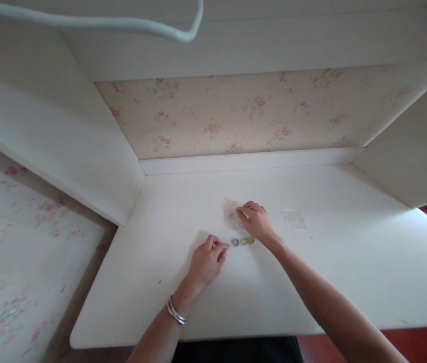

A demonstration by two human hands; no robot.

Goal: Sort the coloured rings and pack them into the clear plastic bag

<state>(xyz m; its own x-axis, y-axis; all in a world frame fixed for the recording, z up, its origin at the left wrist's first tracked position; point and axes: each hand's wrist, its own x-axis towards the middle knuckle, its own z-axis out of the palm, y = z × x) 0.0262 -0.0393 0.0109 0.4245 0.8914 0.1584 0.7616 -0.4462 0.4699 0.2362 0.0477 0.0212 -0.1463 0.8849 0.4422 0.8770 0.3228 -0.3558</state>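
My left hand (206, 258), with a silver bracelet (176, 311) at its wrist, rests low over the white desk. Its thumb and forefinger are pinched on a small greyish round piece (226, 247), mostly hidden by the fingertips. Just right of it, a short row of similar small round pieces (235, 242) lies on the desk, greyish to yellowish. Above this row, my right hand (256, 222) has its fingers closed at the edge of a small clear container (233, 219). What is inside the container is too blurred to make out.
A flat, clear square piece (294, 219) lies to the right on the white desk (323, 282). Side panels and a floral-papered back (213, 116) enclose the desk. Overhead, a white cable-like strip (122, 23) crosses the upper left.
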